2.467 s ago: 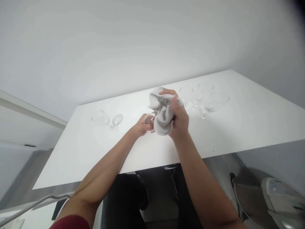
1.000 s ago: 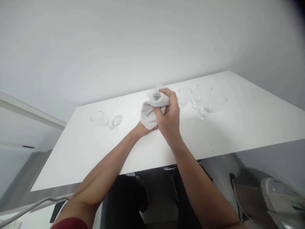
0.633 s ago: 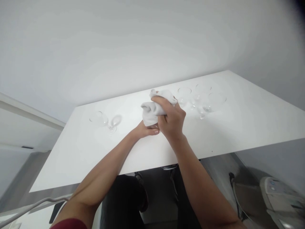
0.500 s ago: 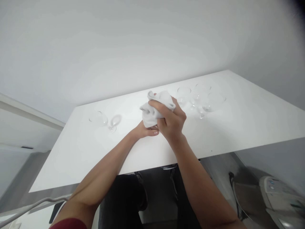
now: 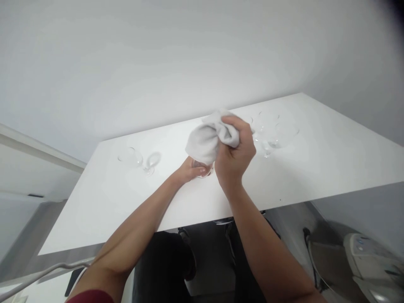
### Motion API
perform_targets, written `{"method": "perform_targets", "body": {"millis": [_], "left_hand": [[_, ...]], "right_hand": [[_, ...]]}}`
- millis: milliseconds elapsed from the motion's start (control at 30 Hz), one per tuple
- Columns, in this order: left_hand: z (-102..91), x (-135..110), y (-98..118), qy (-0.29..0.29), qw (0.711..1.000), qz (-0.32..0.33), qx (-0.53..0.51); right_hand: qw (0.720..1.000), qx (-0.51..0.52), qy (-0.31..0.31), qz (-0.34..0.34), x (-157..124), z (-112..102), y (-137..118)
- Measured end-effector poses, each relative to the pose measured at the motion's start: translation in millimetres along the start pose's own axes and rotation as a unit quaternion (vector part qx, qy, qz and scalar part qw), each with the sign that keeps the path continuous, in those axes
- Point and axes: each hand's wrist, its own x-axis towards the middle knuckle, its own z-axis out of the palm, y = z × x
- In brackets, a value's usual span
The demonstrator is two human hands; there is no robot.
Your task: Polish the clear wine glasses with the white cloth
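Note:
My left hand [image 5: 191, 169] is closed round the lower part of a clear stemmed glass [image 5: 204, 175], near the middle of the white table. Most of that glass is hidden behind a white cloth [image 5: 203, 141]. My right hand [image 5: 235, 153] grips the bunched cloth between thumb and fingers, up and to the right of my left hand. The cloth hangs over the glass, and its far edge is slightly blurred.
One clear glass [image 5: 131, 156] stands on the left part of the white table [image 5: 331, 155]. Several more glasses [image 5: 285, 128] are grouped at the right rear. Behind the table is a pale wall [image 5: 189, 54]. A beige machine [image 5: 372, 261] stands on the floor at lower right.
My right hand has moved to the right and turned, drawing the cloth with it. More of the glass's lower part now shows. My left hand has barely moved.

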Motion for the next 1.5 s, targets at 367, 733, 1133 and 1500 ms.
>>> {"method": "perform_targets", "body": {"millis": [367,733,1133,1500], "left_hand": [[-4.9,-7.9,-11.2,0.107,0.993,0.036,-0.022],[-4.4,1.5,-3.7,0.300,0.942,0.076,-0.129],[-8.2,7.2,10.6,0.226,0.949,0.117,-0.183],[-17.3,1.3,4.0,-0.046,0.995,-0.058,-0.062]], "right_hand": [[0.972,0.070,-0.169,0.145,-3.4,16.1,8.8],[0.938,0.024,-0.287,0.192,-3.2,19.9,13.3],[0.983,0.003,-0.185,0.007,6.0,-1.0,6.4],[0.931,-0.188,-0.310,-0.047,25.8,-28.5,21.3]]}}
